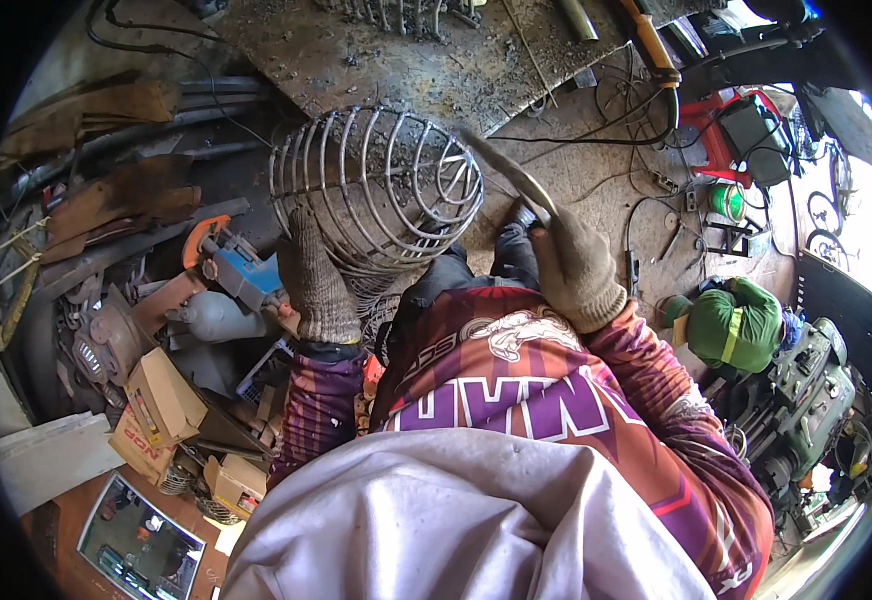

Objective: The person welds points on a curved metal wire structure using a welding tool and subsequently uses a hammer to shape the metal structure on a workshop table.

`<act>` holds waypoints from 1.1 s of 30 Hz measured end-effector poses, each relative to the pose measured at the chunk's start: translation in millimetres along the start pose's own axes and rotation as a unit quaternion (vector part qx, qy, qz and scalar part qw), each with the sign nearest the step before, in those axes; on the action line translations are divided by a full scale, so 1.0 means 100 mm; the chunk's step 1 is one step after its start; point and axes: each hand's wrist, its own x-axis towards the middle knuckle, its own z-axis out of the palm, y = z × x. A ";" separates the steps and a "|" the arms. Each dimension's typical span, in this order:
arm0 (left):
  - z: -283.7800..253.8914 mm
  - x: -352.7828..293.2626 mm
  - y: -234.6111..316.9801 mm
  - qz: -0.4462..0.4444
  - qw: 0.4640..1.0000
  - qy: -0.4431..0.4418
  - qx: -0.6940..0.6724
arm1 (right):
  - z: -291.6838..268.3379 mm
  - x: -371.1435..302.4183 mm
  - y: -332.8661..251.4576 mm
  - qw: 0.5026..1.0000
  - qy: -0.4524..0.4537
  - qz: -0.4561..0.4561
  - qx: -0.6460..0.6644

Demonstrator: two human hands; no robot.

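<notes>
A metal wire cage (344, 185), dome-shaped and made of curved rods and rings, lies tilted in front of me below the table edge. My left hand (321, 285), in a knitted work glove, is closed on the cage's open end at the left, its fingertips partly hidden. In my right hand (578, 265), also gloved, is a long, slightly curved metal bar (518, 180). The bar's far end reaches the cage's narrow end; whether they touch I cannot tell.
Ahead stands a metal table (426, 75) strewn with dark debris. An orange-handled tool (653, 45) trails a cable at its right. A blue machine (241, 270), boxes (166, 400) and scrap crowd the left. Cables, a red stool (706, 130) and a green bundle (736, 325) lie right.
</notes>
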 end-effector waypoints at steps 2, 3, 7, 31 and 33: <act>0.07 -0.02 0.06 -0.026 0.999 0.011 -0.019 | 0.00 -0.02 0.05 0.997 0.042 -0.064 -0.020; 0.06 -0.02 0.04 -0.026 0.999 0.009 -0.020 | 0.05 -0.04 0.09 0.997 0.043 -0.063 -0.021; 0.03 -0.02 0.03 -0.037 0.999 0.019 -0.026 | 0.08 -0.03 0.08 0.999 0.035 -0.015 -0.036; -0.14 0.28 0.27 -0.091 0.909 -0.131 -0.385 | -0.05 -0.09 0.20 0.942 0.120 0.170 0.264; -0.22 0.39 0.19 -0.068 0.736 -0.402 -0.541 | -0.04 -0.09 0.18 0.946 0.118 0.172 0.249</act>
